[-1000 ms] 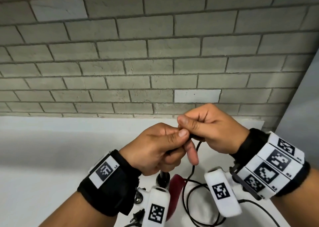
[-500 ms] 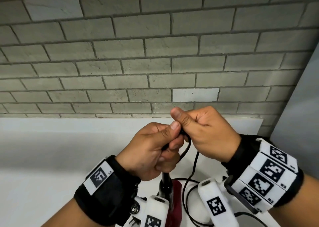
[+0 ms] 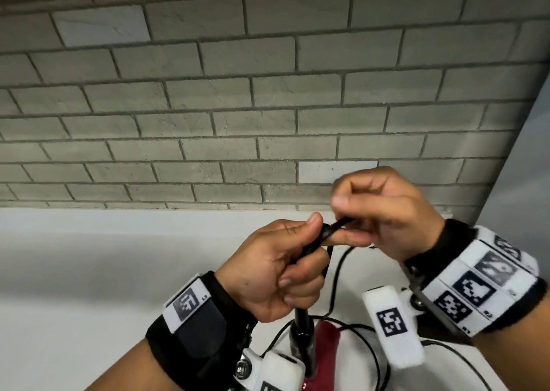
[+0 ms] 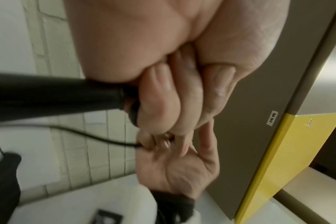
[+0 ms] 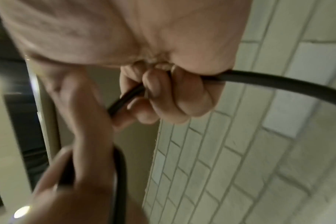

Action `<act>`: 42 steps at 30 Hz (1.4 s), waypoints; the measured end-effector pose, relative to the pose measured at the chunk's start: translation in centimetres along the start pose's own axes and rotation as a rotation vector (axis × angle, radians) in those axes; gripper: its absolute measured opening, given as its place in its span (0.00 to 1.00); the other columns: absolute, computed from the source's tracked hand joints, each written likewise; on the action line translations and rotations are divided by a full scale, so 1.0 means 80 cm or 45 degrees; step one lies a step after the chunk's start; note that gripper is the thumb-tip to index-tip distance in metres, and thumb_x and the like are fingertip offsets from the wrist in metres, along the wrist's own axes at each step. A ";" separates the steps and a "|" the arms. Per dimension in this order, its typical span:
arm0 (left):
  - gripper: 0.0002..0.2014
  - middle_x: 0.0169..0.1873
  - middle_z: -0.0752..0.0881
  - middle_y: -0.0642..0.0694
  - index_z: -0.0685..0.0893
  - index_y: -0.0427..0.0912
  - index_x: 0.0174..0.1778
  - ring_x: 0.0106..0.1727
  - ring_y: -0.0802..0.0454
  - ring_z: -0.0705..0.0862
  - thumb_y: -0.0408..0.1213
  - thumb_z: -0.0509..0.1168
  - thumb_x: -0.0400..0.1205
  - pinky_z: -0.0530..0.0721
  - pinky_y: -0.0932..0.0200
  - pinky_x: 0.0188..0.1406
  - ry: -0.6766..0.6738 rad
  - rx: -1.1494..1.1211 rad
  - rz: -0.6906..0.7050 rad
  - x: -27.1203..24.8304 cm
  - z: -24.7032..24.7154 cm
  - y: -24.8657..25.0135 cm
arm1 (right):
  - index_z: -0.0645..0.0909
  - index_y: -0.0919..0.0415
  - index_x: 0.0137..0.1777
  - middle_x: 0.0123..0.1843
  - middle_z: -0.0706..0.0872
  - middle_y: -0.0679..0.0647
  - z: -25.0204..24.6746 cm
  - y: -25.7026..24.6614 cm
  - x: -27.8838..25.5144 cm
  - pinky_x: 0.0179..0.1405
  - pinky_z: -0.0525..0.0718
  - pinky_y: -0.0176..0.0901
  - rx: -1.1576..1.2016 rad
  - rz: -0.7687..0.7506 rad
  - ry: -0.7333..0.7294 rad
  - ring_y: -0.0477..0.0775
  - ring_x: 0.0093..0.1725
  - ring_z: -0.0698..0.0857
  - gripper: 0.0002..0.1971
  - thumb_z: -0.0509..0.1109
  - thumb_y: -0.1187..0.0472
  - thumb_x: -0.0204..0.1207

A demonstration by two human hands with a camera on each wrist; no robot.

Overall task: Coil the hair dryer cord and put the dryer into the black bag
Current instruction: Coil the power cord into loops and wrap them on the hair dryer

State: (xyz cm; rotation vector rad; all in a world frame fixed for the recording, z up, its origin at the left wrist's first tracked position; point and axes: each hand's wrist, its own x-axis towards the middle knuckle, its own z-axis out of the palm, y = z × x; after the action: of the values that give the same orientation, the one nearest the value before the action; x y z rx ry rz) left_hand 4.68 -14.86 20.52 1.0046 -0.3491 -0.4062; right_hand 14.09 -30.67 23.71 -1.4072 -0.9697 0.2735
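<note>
My left hand (image 3: 309,242) is curled round the black cord (image 3: 335,271) where it leaves the hair dryer. The dryer's black handle (image 3: 302,338) and dark red body (image 3: 326,349) hang below that fist. In the left wrist view the handle (image 4: 48,94) runs out to the left of my curled fingers (image 4: 159,103). My right hand (image 3: 352,221) pinches the cord just right of the left thumb. In the right wrist view the cord (image 5: 278,83) passes through my curled fingers (image 5: 182,98). Loose cord loops lie below the hands. The black bag is not in view.
A grey brick wall (image 3: 238,108) stands straight ahead behind a white counter (image 3: 89,256). A grey panel (image 3: 529,167) closes the right side. The left wrist view shows a yellow panel (image 4: 278,159) beside that grey surface.
My right hand has slid to the right, away from the left thumb, with the cord in its fingers. The left hand keeps its grip and has hardly moved.
</note>
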 end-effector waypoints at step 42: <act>0.21 0.37 0.92 0.43 0.82 0.24 0.61 0.36 0.59 0.88 0.40 0.56 0.88 0.86 0.62 0.40 0.905 1.206 0.636 0.043 -0.042 0.009 | 0.78 0.60 0.36 0.15 0.75 0.48 0.062 0.032 -0.025 0.15 0.68 0.34 -0.320 0.405 0.152 0.43 0.13 0.69 0.17 0.59 0.56 0.86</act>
State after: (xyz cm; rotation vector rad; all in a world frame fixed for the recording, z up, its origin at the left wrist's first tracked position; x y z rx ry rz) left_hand 9.31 -13.70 19.79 1.8306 -0.1151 0.6419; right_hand 10.32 -28.04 19.93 -1.7904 -0.6962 0.3064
